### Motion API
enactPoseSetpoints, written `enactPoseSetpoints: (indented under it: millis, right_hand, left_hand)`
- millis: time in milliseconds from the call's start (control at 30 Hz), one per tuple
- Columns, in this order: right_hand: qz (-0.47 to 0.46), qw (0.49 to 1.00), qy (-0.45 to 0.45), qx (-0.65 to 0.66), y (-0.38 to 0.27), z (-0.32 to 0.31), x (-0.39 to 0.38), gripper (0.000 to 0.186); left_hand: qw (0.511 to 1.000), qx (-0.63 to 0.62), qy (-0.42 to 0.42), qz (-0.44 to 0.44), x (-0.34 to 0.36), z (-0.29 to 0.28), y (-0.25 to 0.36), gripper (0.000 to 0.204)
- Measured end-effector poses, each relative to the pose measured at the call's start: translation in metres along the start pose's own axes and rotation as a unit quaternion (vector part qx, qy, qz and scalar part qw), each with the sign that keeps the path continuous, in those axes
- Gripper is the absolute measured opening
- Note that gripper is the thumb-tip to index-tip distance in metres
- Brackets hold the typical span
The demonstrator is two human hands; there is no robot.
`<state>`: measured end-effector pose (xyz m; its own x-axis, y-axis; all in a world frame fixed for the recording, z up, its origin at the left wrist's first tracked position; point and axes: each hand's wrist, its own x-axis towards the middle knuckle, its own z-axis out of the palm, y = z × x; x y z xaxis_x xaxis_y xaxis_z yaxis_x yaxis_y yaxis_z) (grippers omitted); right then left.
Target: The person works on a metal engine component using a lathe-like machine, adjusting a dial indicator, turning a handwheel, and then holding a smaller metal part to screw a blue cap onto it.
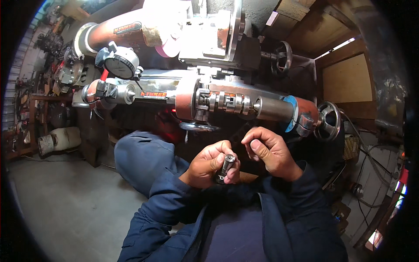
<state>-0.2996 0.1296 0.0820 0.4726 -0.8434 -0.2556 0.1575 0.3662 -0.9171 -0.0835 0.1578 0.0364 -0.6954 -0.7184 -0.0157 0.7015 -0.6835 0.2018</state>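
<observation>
My left hand (208, 165) is wrapped round a short, shiny metal shaft (228, 162) with a hole in its upper end and a stepped, darker lower part. The shaft stands tilted in front of my chest. To its right, my right hand (273, 153) is raised, apart from the shaft, with fingers curled and the thumb against them. Whatever lies between those fingertips, if anything, is hidden. Beyond both hands, a lobed metal shaft like a camshaft (224, 101) is mounted horizontally in the machine.
A dial gauge (120, 63) stands at the machine's left. Handwheels (329, 121) sit at its right end, and a lower wheel (199, 127) juts out before my hands. The grinding wheel housing (205, 39) is behind. A white plastic jug (65, 139) lies at the left.
</observation>
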Motion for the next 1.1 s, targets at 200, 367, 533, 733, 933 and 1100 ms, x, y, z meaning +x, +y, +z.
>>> enactPoseSetpoints:
  millis: [200,367,533,733,933,1100]
  right_hand:
    - [-0.123,0.976,0.008,-0.181,-0.008,0.002,0.006,0.017]
    - [-0.147,0.969,-0.014,-0.197,-0.008,0.008,0.005,0.023]
    - [-0.170,0.968,-0.034,-0.180,-0.003,0.010,0.007,0.015]
    - [-0.156,0.951,-0.032,-0.264,-0.003,0.005,0.005,0.012]
    - [-0.122,0.936,-0.068,-0.323,-0.004,-0.003,0.005,0.015]
    - [0.026,0.953,-0.013,-0.303,0.021,-0.010,0.001,0.021]
  left_hand:
    - [1.000,-0.015,-0.005,0.007,0.001,0.002,0.001,0.020]
    - [1.000,-0.029,-0.003,-0.011,0.002,-0.003,-0.001,0.020]
    - [0.997,-0.057,0.039,-0.041,0.001,0.000,-0.003,0.018]
    - [0.993,0.049,0.078,-0.074,-0.001,-0.007,0.006,0.021]
    - [0.961,0.203,0.146,-0.120,0.002,0.006,0.009,0.023]
    - [0.946,0.284,0.116,0.102,0.004,0.004,0.004,0.017]
